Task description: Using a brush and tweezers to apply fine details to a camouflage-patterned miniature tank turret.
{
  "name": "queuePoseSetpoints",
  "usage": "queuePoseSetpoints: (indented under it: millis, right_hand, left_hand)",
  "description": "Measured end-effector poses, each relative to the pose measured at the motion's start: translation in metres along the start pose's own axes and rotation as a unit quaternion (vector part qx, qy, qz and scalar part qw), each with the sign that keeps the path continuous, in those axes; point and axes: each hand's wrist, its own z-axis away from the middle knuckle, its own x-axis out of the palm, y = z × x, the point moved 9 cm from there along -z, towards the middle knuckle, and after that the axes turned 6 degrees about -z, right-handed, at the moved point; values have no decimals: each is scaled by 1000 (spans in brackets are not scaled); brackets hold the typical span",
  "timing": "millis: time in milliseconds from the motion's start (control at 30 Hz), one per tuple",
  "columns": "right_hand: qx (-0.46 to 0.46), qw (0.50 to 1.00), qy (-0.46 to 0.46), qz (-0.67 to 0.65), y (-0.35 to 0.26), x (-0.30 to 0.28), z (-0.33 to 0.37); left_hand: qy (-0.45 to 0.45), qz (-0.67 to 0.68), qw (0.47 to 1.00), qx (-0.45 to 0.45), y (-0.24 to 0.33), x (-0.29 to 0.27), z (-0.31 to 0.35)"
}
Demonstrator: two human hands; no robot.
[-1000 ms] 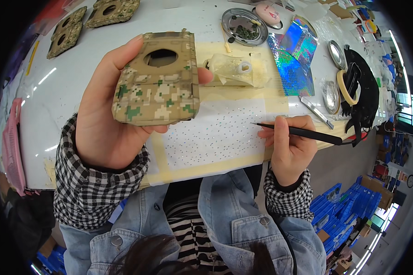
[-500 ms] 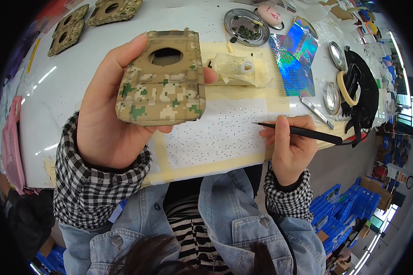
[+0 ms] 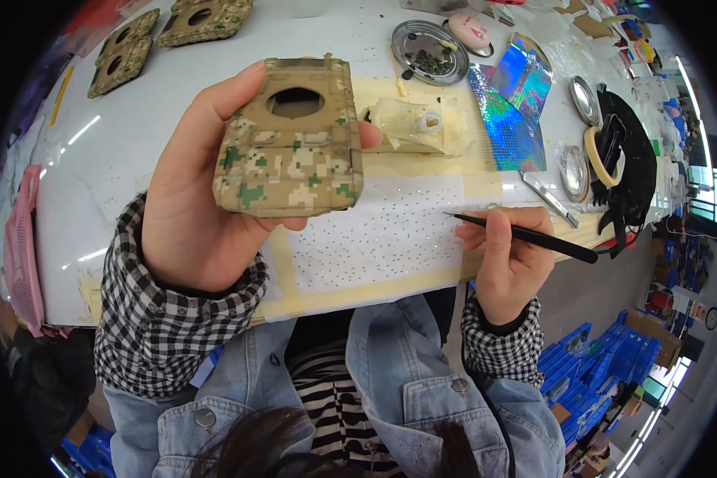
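A digital-camouflage model tank hull (image 3: 283,163), with a round hole near its far end, is raised above the table in my left hand (image 3: 203,175). My thumb lies along its left side and a fingertip shows at its right side. My right hand (image 3: 506,255) pinches black tweezers (image 3: 542,237), their tip pointing left over a white sheet (image 3: 382,275). That sheet, taped at its edges, is dotted with many tiny specks. Behind the hull sits a tape-covered block (image 3: 414,123) with a small white ring on top.
More camouflage hulls (image 3: 203,20) lie at the back left. A metal dish (image 3: 430,52) of dark green bits, a pink oval object (image 3: 468,32), iridescent film (image 3: 510,111), a utility knife (image 3: 550,197), a tape roll (image 3: 601,155) and a black bag (image 3: 633,151) occupy the right side.
The hull in my left hand has shifted slightly right. My right hand and the tweezers have moved slightly right and down, still over the speckled sheet.
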Motion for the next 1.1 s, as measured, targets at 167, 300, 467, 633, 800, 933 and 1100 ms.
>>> queuePoseSetpoints:
  millis: [167, 300, 467, 633, 800, 933, 1100]
  right_hand:
    - [-70, 996, -45, -31, -28, 2, -8]
    - [-141, 986, -91, -6, -60, 11, -24]
    - [-212, 961, -161, 77, -104, 37, -49]
    - [-231, 935, -244, 114, -124, 72, -65]
    - [-192, 942, -261, 88, -120, 87, -75]
    - [-187, 952, -242, 35, -110, 84, -76]
    - [-178, 940, -283, 64, -104, 89, -74]
  left_hand:
    - [11, 27, 999, 15, 0, 1, 4]
    - [-81, 7, 997, 19, 0, 5, 6]
    - [-101, 34, 994, 16, 1, 8, 7]
    - [-42, 56, 997, 39, 7, -1, 9]
    - [-22, 60, 996, 60, 14, -8, 9]
    - [-12, 68, 996, 57, 13, -7, 9]
    - [-15, 64, 997, 43, 8, -9, 7]
